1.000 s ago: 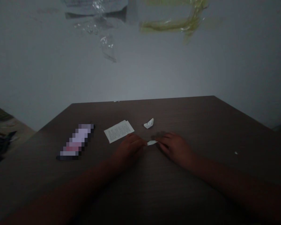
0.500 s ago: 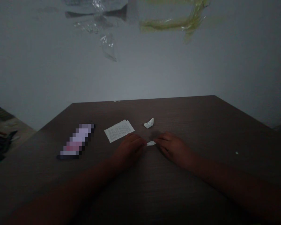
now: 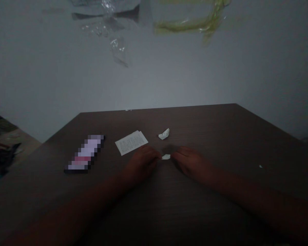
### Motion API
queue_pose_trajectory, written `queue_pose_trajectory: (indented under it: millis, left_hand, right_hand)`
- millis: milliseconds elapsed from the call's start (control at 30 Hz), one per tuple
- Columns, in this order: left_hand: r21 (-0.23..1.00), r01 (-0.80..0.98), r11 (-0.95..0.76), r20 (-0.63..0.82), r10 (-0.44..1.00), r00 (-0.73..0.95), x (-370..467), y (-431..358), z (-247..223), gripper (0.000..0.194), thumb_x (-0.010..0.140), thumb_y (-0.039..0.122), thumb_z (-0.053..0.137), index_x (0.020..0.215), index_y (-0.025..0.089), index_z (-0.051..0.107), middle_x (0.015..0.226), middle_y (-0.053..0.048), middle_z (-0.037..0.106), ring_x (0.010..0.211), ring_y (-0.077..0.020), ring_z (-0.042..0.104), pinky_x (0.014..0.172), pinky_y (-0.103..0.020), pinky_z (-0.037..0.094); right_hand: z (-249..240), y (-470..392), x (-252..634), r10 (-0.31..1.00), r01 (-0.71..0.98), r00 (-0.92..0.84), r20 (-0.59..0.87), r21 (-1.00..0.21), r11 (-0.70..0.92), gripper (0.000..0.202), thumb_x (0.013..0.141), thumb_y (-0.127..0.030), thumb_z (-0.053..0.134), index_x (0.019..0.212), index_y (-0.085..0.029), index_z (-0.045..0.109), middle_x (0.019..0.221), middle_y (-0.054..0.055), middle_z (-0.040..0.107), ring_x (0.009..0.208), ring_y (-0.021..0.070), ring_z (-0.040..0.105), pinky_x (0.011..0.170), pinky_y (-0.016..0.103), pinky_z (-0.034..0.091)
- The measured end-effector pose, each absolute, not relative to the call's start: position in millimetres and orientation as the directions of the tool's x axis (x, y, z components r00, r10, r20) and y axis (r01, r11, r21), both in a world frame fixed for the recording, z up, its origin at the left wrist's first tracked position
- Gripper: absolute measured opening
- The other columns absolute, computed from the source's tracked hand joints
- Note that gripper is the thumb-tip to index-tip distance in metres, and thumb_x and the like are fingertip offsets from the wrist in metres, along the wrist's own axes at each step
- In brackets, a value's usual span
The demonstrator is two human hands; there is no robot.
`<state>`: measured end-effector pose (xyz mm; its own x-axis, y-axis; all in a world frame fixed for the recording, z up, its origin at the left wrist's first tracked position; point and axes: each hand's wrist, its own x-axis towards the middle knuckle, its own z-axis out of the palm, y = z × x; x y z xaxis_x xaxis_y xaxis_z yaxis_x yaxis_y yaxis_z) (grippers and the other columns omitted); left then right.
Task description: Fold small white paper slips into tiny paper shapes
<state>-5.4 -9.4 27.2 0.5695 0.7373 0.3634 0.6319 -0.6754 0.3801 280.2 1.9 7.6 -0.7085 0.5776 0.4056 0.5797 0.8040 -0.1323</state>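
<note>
Between my two hands is a small folded piece of white paper (image 3: pixel 166 156), low over the dark table. My left hand (image 3: pixel 144 160) pinches its left end, fingers closed. At its right end my right hand (image 3: pixel 187 160) is closed too, with the fingertips curled on the paper. Just beyond them sits a small folded paper boat (image 3: pixel 164 134), pale with printed marks. Printed paper sheets (image 3: pixel 131 142) lie flat past my left hand, one slightly offset on another.
A phone (image 3: pixel 86 153) with a blurred-out screen lies on the left of the wooden table (image 3: pixel 195 123). A tiny paper scrap (image 3: pixel 260 166) is at the right. Behind the table stands a wall (image 3: pixel 182 75) with clear and yellow tape (image 3: pixel 184 26).
The fingers of my right hand have curled in more closely at the paper's right end. My left hand keeps its pinch. The boat and sheets stay in place.
</note>
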Motion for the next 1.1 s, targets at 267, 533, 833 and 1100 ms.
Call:
queue_pose_trajectory:
  millis: [267,533,833,1100]
  left_hand:
    - [0.340,0.676,-0.654,0.290,0.756,0.586,-5,-3,18,0.031,0.100,0.002,0.063,0.116,0.023,0.080,0.116,-0.005,0.082,0.114,-0.0252,0.076,0.109,-0.043,0.060]
    - [0.417,0.601,-0.682,0.280,0.725,0.629,5,-16,31,0.026,0.098,0.011,0.073,0.122,0.022,0.075,0.124,-0.009,0.082,0.122,-0.0312,0.076,0.112,-0.049,0.060]
    - [0.653,0.566,-0.502,0.222,0.843,0.490,20,-20,30,0.023,0.096,0.020,0.078,0.117,0.024,0.069,0.112,-0.005,0.082,0.101,-0.0255,0.080,0.096,-0.039,0.066]
    - [0.639,0.597,-0.485,0.214,0.858,0.467,19,-15,33,0.025,0.096,0.019,0.080,0.120,0.024,0.075,0.111,-0.004,0.082,0.099,-0.0268,0.081,0.088,-0.040,0.068]
  right_hand:
    - [-4,14,280,0.593,0.536,-0.627,0.505,-0.274,0.799,0.026,0.111,-0.011,0.063,0.120,-0.026,0.083,0.109,0.009,0.085,0.102,0.0273,0.081,0.093,0.040,0.068]
    - [-4,15,277,0.585,0.398,-0.498,0.640,-0.431,0.810,0.024,0.112,-0.015,0.062,0.117,-0.027,0.083,0.116,0.009,0.085,0.109,0.0260,0.083,0.096,0.044,0.073]
    - [7,4,270,0.480,0.232,-0.530,0.699,-0.425,0.875,0.025,0.113,-0.013,0.064,0.123,-0.029,0.080,0.123,0.007,0.084,0.113,0.0214,0.083,0.096,0.037,0.072]
    - [3,3,264,0.598,0.197,-0.481,0.641,-0.586,0.786,0.038,0.107,-0.016,0.072,0.143,-0.031,0.073,0.124,0.008,0.083,0.102,0.0229,0.083,0.093,0.042,0.072]
